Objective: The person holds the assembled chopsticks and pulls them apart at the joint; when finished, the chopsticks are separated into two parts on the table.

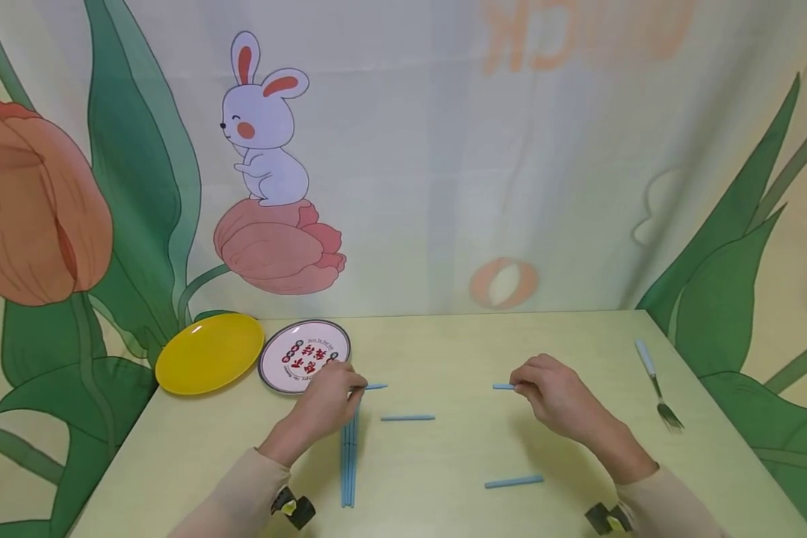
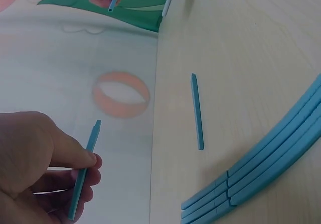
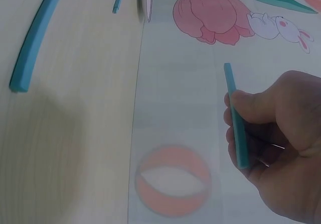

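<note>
My left hand (image 1: pixel 329 392) pinches a short blue chopstick piece (image 2: pixel 92 142) between thumb and fingers. Its far end is narrowed, like a joint. Across from it, my right hand (image 1: pixel 554 392) grips another short blue chopstick piece (image 3: pixel 239 138). Both are held above the table, pointing toward each other with a wide gap between. Beneath the left hand lies a bundle of long blue chopsticks (image 1: pixel 349 467), each with a seam partway along; the hand hides their far ends. One loose short piece (image 1: pixel 407 418) lies right of the bundle, and another (image 1: pixel 514 482) lies nearer the front.
A yellow plate (image 1: pixel 210 355) stands at the table's back left corner. Beside it is a white plate (image 1: pixel 279 347) with red lettering, partly behind the left hand. At the right lies a fork (image 1: pixel 645 357) with a pale blue handle. A printed curtain (image 1: pixel 403 187) hangs behind the table (image 1: pixel 444 344).
</note>
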`<state>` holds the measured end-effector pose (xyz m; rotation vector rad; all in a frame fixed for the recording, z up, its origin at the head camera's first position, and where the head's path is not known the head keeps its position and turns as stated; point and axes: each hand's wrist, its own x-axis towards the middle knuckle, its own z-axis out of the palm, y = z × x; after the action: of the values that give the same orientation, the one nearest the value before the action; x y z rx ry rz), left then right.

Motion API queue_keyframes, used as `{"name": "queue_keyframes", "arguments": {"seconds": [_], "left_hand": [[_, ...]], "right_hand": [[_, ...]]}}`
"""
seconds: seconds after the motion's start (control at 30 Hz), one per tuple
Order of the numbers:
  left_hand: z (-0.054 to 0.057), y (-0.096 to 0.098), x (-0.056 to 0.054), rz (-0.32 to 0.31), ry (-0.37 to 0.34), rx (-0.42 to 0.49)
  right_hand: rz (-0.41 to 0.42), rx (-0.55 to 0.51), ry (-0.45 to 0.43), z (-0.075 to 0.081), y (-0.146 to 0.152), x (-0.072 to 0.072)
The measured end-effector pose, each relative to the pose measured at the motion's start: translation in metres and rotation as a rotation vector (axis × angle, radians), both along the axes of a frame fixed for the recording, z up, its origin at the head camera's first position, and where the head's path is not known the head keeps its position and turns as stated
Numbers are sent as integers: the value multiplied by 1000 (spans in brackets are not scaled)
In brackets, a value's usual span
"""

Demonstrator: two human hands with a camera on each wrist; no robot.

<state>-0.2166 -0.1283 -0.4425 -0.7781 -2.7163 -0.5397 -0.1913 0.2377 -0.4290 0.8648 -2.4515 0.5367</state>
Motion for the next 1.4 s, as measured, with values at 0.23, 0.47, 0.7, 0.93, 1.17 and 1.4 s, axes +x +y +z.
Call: {"name": "queue_keyframes", "arguments": {"seconds": [0.23, 0.47, 0.7, 0.93, 1.17, 1.4], "left_hand": [[-3, 6, 0, 2, -82, 37], [-3, 8, -1, -42, -49, 38], [-3, 11, -3, -58, -67, 59], [-4, 15, 0, -52, -102, 80], [-7, 17, -2, -68, -93, 79], [-9, 20, -4, -97, -90, 85]], "right_hand": [[-6, 18, -33, -1, 2, 1], [-23, 36, -66, -3, 2, 3], [-17, 30, -79, -6, 0, 6], [9, 12, -90, -8, -3, 10], [19, 14, -105, -9, -6, 13], [14, 37, -140, -11, -7, 15]]}}
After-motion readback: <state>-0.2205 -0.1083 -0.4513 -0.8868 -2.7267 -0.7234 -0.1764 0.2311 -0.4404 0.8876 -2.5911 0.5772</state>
